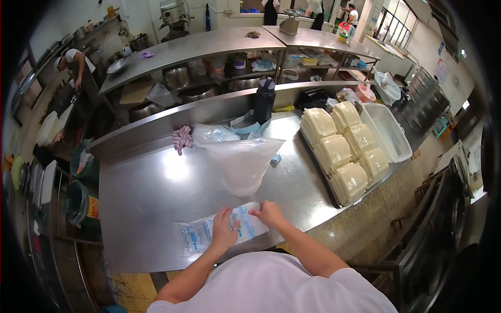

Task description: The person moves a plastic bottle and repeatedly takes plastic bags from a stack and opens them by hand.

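Note:
A flat stack of clear plastic bags with blue print (194, 237) lies on the steel table near its front edge. My left hand (225, 229) rests on the middle of the stack, its fingers stretched out over the print. At the right end, my right hand (268, 213) is closed in a pinch on the edge of the plastic bags. Just beyond my hands stands a large whitish plastic bag (242, 164), its contents unclear. To the right, a dark tray (326, 187) carries several stacks of pale yellow wrapped squares (334, 149).
A dark bottle (264, 100) and a striped cloth (182, 139) are by the table's raised back edge. Beside the dark tray sits a white plastic basket (386, 133). Bins (82, 201) stand left of the table (141, 208). A person (79, 68) works at the far left.

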Tool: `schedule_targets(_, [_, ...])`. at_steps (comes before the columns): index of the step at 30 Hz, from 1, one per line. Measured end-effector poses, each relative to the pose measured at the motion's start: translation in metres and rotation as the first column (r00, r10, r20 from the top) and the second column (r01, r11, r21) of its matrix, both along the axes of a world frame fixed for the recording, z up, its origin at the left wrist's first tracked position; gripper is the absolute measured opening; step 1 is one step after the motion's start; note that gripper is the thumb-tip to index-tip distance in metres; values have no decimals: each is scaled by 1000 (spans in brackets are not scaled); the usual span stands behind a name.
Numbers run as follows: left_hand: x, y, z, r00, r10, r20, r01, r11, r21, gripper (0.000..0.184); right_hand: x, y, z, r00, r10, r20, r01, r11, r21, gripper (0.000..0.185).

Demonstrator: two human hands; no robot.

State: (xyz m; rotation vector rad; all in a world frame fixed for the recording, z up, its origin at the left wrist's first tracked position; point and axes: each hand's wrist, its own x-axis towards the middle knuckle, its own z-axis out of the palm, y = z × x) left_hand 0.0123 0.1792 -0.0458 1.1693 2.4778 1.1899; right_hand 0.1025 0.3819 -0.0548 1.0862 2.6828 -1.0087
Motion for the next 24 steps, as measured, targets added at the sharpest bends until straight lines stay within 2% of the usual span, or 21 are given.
schedule_targets(1, [4, -2, -3, 997, -16, -72, 10, 997, -75, 53, -7, -2, -16, 1000, 7, -8, -7, 1000, -21, 34])
schedule_targets(2, [7, -5, -7, 990, -35, -140, 13, 988, -151, 56, -10, -2, -42, 995, -79, -67, 60, 966, -252, 32])
schedule_targets(3, [9, -9, -17, 995, -48, -91, 27, 975, -219, 66, -7, 0, -71, 980, -174, -97, 108, 873, -475, 30])
schedule_targets(4, [9, -13, -26, 992, -33, -124, 3, 971, -238, 68, -7, 1, -72, 958, -270, -98, 136, 729, -671, 29])
schedule_targets(5, [11, -17, -37, 988, -17, -152, -23, 966, -257, 70, -2, 5, -73, 934, -341, -110, 173, 698, -695, 25])
schedule_targets(7, [15, -26, -43, 985, -22, -172, -29, 957, -288, 73, 16, 0, -29, 870, -480, -117, 243, 623, -744, 18])
schedule_targets(10, [9, -34, -37, 983, -67, -171, 14, 955, -298, 74, 34, 9, -3, 670, -703, -238, 254, 519, -816, 16])
schedule_targets(12, [6, -33, -37, 982, -80, -168, 30, 959, -280, 74, 50, 26, 20, 734, -604, -310, 254, 668, -699, 15])
schedule_targets(13, [5, -28, -30, 992, -56, -110, 22, 959, -284, 73, 53, 30, 37, 761, -553, -340, 251, 734, -631, 15])
schedule_targets(15, [6, -16, -10, 1000, -18, 6, 18, 956, -291, 72, 53, 30, 73, 765, -465, -447, 93, 766, -637, 16])
schedule_targets(16, [8, -6, 17, 993, -70, 94, 80, 991, -111, 72, 52, 27, 93, 758, -422, -497, 16, 774, -633, 17])
schedule_targets(18, [11, 25, 87, 950, -210, 230, 147, 954, 261, 73, 49, 18, 129, 780, -349, -519, -84, 764, -640, 18])
schedule_targets(19, [13, 39, 109, 875, -301, 380, 159, 918, 362, 68, 47, 15, 144, 787, -310, -534, -137, 757, -639, 18])
schedule_targets(21, [15, 63, 139, 631, -497, 595, 125, 823, 554, 59, 42, 11, 168, 836, -230, -498, -86, 842, -533, 20])
schedule_targets(24, [7, 83, 152, 493, -412, 766, 141, 907, 397, 35, 33, 13, 188, 857, -156, -491, -36, 932, -360, 23])
